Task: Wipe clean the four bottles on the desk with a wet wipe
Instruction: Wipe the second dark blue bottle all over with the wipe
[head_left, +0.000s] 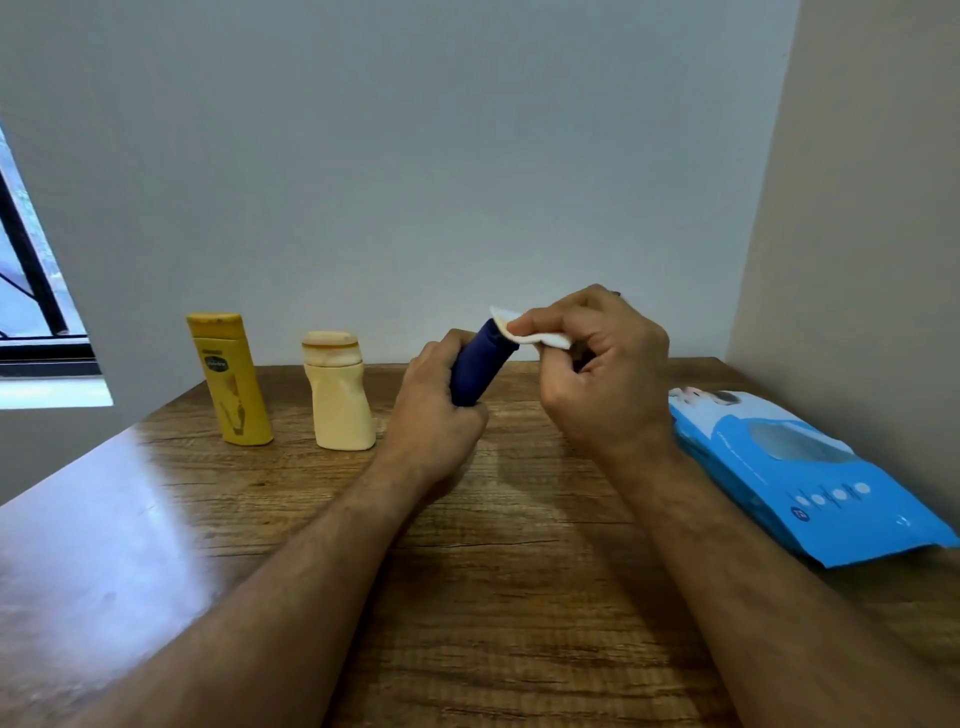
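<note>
**Blue bottle held up between both hands, wipe on its top**

Blue plastic fills the middle of the view: the blue bottle (480, 366) is lifted off the desk (493, 571), tilted so its top leans up and to the right. The left hand (434, 410) is wrapped around its lower part, fingers curled over the left side and the base hidden inside the palm. The right hand (597, 364) sits just to the right of the bottle's top end, thumb and fingers pinching a white wipe (530, 332) and pressing it against the upper end of the bottle (one corner of the wipe sticks up free above the thumb). So the bottle lies between the two hands, gripped low by the left and touched high by the wipe in the right.

To the left, well apart from the hands, two more bottles stand upright on the wood near the wall: a yellow bottle (231, 382) farthest left and a cream bottle (340, 397) beside it, its body dented. The cream one stands near the left hand without touching it. A fourth bottle cannot be made out.

On the right side of the desk a blue wipe pack (810, 478) lies flat, just beside the right forearm. A window (31, 291) shows at the far left edge.
</note>
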